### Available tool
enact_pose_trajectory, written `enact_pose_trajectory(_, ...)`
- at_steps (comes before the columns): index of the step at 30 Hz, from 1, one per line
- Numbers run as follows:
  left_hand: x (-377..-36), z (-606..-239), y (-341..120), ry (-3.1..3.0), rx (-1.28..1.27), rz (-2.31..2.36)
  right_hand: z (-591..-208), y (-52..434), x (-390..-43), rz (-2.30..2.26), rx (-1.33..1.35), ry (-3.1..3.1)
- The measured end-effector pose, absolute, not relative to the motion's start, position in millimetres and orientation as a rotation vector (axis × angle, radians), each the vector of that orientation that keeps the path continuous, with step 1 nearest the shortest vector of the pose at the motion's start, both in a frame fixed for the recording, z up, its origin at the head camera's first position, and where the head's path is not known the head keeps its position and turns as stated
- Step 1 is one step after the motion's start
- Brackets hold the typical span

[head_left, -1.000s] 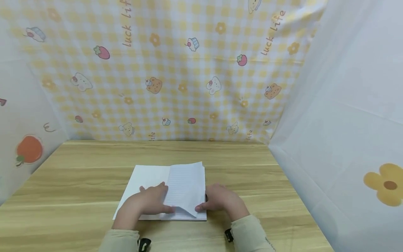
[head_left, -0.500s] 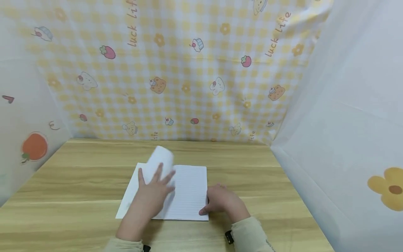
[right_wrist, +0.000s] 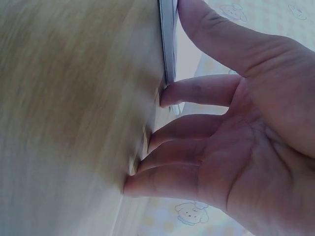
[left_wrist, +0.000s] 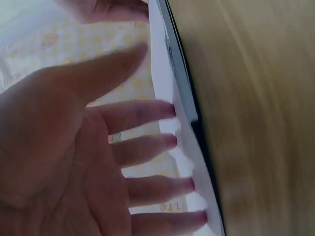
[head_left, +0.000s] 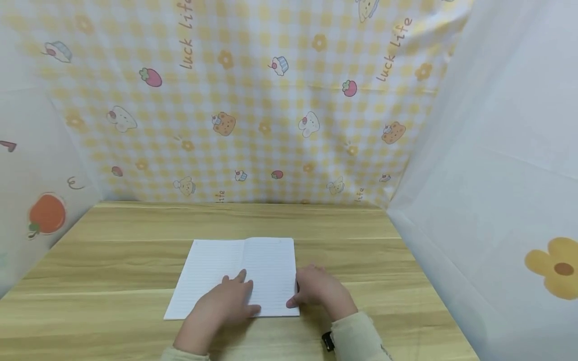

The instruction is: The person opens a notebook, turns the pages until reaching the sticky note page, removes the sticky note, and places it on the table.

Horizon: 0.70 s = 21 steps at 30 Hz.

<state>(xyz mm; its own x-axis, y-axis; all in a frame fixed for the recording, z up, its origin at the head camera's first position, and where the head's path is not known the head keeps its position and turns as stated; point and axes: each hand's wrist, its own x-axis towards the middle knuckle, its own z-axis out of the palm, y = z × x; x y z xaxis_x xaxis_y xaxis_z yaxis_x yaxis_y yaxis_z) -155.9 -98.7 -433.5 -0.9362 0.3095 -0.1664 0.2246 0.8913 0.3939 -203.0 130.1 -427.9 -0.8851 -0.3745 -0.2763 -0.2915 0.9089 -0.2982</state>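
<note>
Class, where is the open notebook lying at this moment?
In the head view the notebook lies open and flat on the wooden table, near its front edge, with the left hand on its pages and the right hand at its right edge.

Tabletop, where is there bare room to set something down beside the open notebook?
The wooden table is bare left of the notebook, toward the side curtain; behind it, up to the checked backdrop; and right of it, toward the white curtain. The near edge is crowded: left hand on the page, right hand at the notebook's right edge.
</note>
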Motion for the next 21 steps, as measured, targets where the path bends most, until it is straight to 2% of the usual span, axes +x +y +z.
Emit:
enact_pose_trajectory(13,-154.4,-435.2,-89.1,2.86,0.379,0.52,-429.0,136.4,-205.0,-0.419,-0.567,2.706)
enact_pose_trajectory(21,-158.3,-431.8,-90.6,2.843,0.398,0.506,-428.5,140.0,-203.7,-0.442,-0.525,2.685)
